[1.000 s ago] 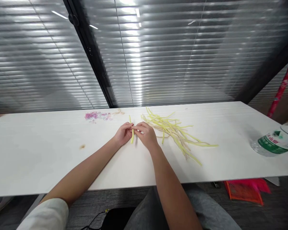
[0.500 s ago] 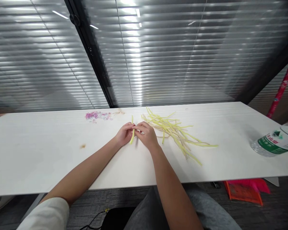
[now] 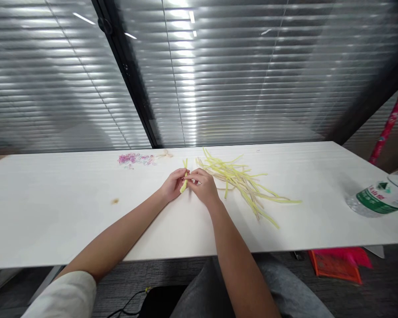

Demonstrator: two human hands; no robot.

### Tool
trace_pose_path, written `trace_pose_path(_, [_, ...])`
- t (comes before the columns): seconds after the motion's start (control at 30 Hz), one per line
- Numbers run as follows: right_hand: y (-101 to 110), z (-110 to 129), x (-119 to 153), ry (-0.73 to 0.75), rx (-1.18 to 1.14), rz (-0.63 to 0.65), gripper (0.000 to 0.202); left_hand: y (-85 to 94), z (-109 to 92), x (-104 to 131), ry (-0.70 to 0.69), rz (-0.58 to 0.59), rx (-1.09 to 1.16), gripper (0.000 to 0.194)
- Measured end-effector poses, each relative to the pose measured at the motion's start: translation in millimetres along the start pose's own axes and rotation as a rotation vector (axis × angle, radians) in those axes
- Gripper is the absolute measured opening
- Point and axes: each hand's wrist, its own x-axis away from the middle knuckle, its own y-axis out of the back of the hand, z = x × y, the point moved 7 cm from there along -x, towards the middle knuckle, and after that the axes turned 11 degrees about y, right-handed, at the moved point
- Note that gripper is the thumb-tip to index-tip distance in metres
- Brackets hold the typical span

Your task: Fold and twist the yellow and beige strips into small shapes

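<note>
A yellow fuzzy stem, like a pipe cleaner (image 3: 183, 187), is bent over between my two hands above the table. My left hand (image 3: 173, 185) has its fingers closed round it from the left. From the right, my right hand (image 3: 204, 187) pinches at the same stem with thumb and fingertips; the exact grip is partly hidden. Just right of my hands lies a loose pile of yellow and beige pipe cleaners (image 3: 240, 179). Beyond my left hand are a scatter of small pink and purple loops (image 3: 132, 159) and a small beige twisted piece (image 3: 166, 153).
The white table (image 3: 69, 185) runs up to glass with blinds (image 3: 232, 79) behind it. A large clear bottle with a green label (image 3: 378, 197) lies or stands tilted at the right. A brown stain (image 3: 114, 201) marks the tabletop. On the floor is a red dustpan-like object (image 3: 336, 267).
The yellow stem, nearly straight before, now looks folded, with two ends showing at the top and a bend at the bottom. My hands have barely shifted.
</note>
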Motion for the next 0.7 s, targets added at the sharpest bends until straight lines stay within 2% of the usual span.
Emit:
trace_pose_path(0.2, [1.5, -5.7, 1.6, -0.071, -0.019, -0.039, 0.019, 0.2, 1.2, -3.6, -0.012, 0.032, 0.028, 0.013])
trace_pose_path(0.4, [1.2, -16.1, 3.6, -0.193, -0.047, -0.103, 0.004, 2.8, 1.7, -5.6, -0.059, 0.057, -0.010, 0.019])
trace_pose_path(0.57, [1.8, -25.0, 5.6, -0.325, -0.144, -0.166, 0.008, 1.4, 1.9, -4.8, -0.080, 0.125, -0.038, 0.026])
trace_pose_path(0.7, [1.3, -28.2, 7.3, -0.447, -0.226, -0.172, 0.015, 0.8, 2.0, -3.8, -0.091, 0.133, -0.076, 0.026])
